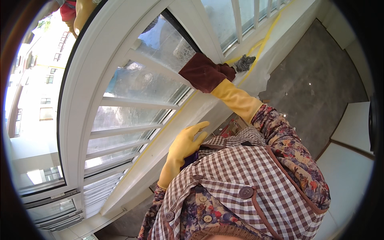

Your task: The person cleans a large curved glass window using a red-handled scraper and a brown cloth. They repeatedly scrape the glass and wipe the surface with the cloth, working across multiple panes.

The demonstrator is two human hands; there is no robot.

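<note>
My right hand (223,73), in a yellow rubber glove, is wrapped around a dark red-brown cloth (199,72) at the lower edge of a white-barred window (141,76). The cloth overlaps the frame beside the glass; most of my right fingers are hidden by it. My left hand (186,144), in a matching yellow glove, is held in front of the checked apron (234,168) with its fingers apart and nothing in them. A grey wiry scouring pad (245,63) lies on the white sill (207,103), just beyond the cloth. The glass looks smeared.
Yellow tape (265,42) runs along the sill. White window bars (135,130) stand at the left. At the top left, a yellow glove-like shape (84,13) shows beside something red. Below the sill are a grey floor (312,66), a box-like item (232,127) and white panels (345,171).
</note>
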